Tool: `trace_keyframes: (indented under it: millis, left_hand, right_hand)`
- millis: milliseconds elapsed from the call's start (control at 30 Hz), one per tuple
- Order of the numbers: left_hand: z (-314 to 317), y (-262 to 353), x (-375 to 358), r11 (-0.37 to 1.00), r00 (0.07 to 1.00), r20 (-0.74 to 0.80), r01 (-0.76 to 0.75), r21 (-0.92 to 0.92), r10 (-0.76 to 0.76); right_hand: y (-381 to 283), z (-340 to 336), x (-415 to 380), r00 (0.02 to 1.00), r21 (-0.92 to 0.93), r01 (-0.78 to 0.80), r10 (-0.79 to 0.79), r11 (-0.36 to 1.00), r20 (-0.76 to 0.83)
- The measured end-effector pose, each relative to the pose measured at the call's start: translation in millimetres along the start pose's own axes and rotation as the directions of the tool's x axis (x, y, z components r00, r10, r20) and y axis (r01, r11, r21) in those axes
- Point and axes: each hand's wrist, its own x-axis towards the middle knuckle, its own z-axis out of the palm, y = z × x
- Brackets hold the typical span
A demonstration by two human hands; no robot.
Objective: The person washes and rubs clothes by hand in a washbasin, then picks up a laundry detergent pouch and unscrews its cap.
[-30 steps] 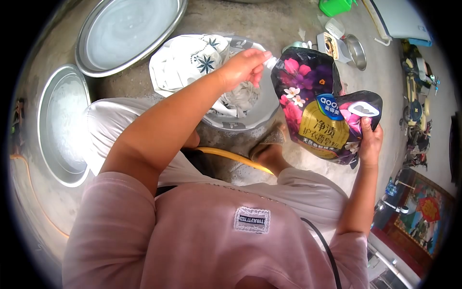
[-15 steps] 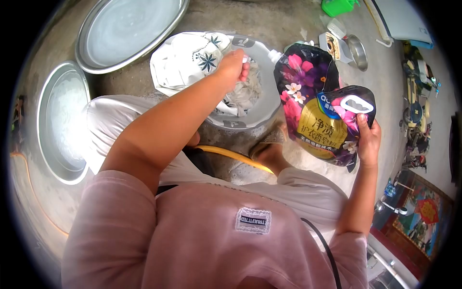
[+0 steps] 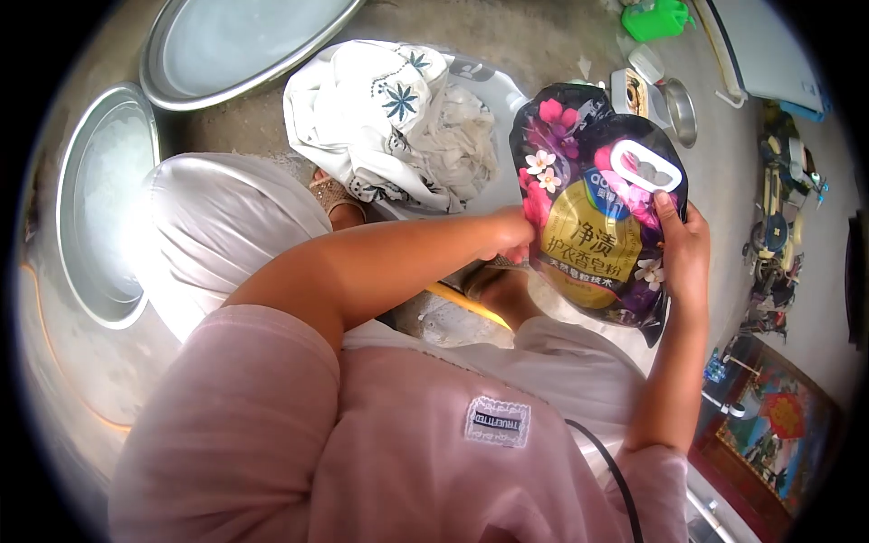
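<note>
A dark, floral-printed pouch of laundry soap powder [image 3: 588,217] with a white cut-out handle is held upright over my knees. My right hand [image 3: 685,249] grips its right side just under the handle, thumb in front. My left hand [image 3: 509,235] is closed at the pouch's left edge; its fingers are curled, and whatever they hold is hidden. Behind it stands a grey plastic basin [image 3: 507,100] with bunched wet fabric [image 3: 462,136] inside. White cloth with dark blue flower embroidery [image 3: 362,109] hangs over the basin's left rim.
Two large metal basins of water, one at the upper left [image 3: 258,54] and one at the far left [image 3: 104,208], stand on the concrete floor. A yellow hose [image 3: 466,303] runs between my feet. A green container [image 3: 656,20] and a small metal bowl [image 3: 679,113] are at the upper right.
My left hand has moved from above the grey basin, where something small and white showed at its fingers, down and right to the pouch's edge. The pouch has shifted slightly left.
</note>
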Motion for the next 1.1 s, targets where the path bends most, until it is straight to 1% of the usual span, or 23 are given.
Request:
trace_keyframes:
  millis: [67,100,133,167,200,233,333,367,400,467,567,600,633,667,733,800,867,900,933,1000,1033,1067,1100]
  left_hand:
    - [6,-16,8,0.982,0.997,-0.046,0.06,-0.177,-0.069]
    - [13,-21,11,0.978,0.996,-0.045,0.073,-0.195,-0.083]
    - [20,-27,14,0.973,0.994,-0.044,0.086,-0.213,-0.097]
    - [26,-34,13,0.972,0.994,-0.03,0.098,-0.215,-0.107]
    - [28,-37,13,0.959,0.986,-0.003,0.159,-0.234,-0.164]
    - [29,-34,7,0.943,0.975,0.026,0.219,-0.251,-0.22]
    - [25,-20,-6,0.951,0.977,0.037,0.214,-0.223,-0.211]
    - [22,-20,-2,0.958,0.978,0.014,0.207,-0.198,-0.209]
    - [21,-17,2,0.967,0.98,-0.007,0.196,-0.162,-0.199]
    - [25,-18,-1,0.971,0.981,-0.017,0.188,-0.15,-0.193]
    - [27,-19,-6,0.977,0.992,0.006,0.123,-0.172,-0.123]
    - [27,-19,-4,0.979,0.993,0.017,0.119,-0.166,-0.117]
    - [35,-21,-5,0.973,0.99,0.036,0.143,-0.181,-0.139]
    - [34,-15,-3,0.973,0.99,0.038,0.142,-0.184,-0.138]
    - [34,-17,-8,0.956,0.99,0.037,0.143,-0.258,-0.139]
    - [32,-17,-10,0.957,0.987,0.034,0.159,-0.242,-0.155]
    - [31,-22,6,0.976,0.986,0.117,0.139,-0.169,-0.12]
    - [32,-23,12,0.966,0.978,0.095,0.198,-0.168,-0.184]
    - [34,-19,4,0.951,0.983,0.056,0.184,-0.248,-0.175]
    - [33,-21,7,0.962,0.992,0.072,0.116,-0.246,-0.102]
    - [34,-23,14,0.972,0.989,0.093,0.13,-0.198,-0.113]
    - [37,-25,21,0.979,0.986,0.115,0.142,-0.15,-0.125]
    - [41,-24,27,0.974,0.978,0.096,0.196,-0.114,-0.185]
  right_hand:
    - [-22,12,-1,0.998,-0.076,0.006,-0.011,0.997,-0.063]
    - [-14,12,5,0.999,0.051,0.019,-0.017,0.999,-0.05]
    - [-8,14,15,0.999,0.048,0.01,-0.008,0.999,-0.049]
    - [-3,16,26,1.0,-0.012,-0.017,0.017,1.0,-0.018]
    - [2,18,33,1.0,-0.066,-0.028,0.028,0.997,0.008]
    - [3,24,33,0.998,-0.156,0.047,-0.052,0.987,-0.026]
    - [-13,27,14,0.999,-0.131,-0.015,0.009,0.991,-0.047]
    - [-7,35,17,0.997,-0.028,0.03,-0.032,0.999,-0.074]
    - [-2,36,21,0.997,-0.03,0.023,-0.026,0.999,-0.078]
    - [2,36,27,0.996,-0.341,-0.068,0.084,0.938,0.032]
    - [-12,45,16,0.999,-0.272,-0.026,0.032,0.962,0.021]
    - [-15,45,8,1.0,-0.243,-0.025,0.026,0.97,0.001]
    - [0,44,17,0.998,-0.247,-0.022,0.035,0.969,0.05]
    - [1,41,20,0.999,-0.239,-0.011,0.021,0.971,0.037]
    - [2,40,22,0.997,-0.299,-0.056,0.066,0.952,0.025]
    - [4,37,18,0.997,-0.271,-0.074,0.078,0.96,0.003]
    - [17,36,21,0.996,-0.338,-0.073,0.088,0.938,0.031]
    - [24,33,27,0.996,-0.338,-0.075,0.087,0.938,0.018]
    - [21,32,25,0.997,-0.337,-0.065,0.078,0.939,0.025]
    - [11,25,13,0.992,-0.23,-0.11,0.094,0.967,-0.08]
    - [4,26,11,0.993,-0.325,-0.119,0.106,0.938,-0.057]
    - [17,24,18,0.995,-0.362,-0.095,0.097,0.927,-0.012]
    - [27,21,23,0.994,-0.384,-0.111,0.108,0.917,-0.028]
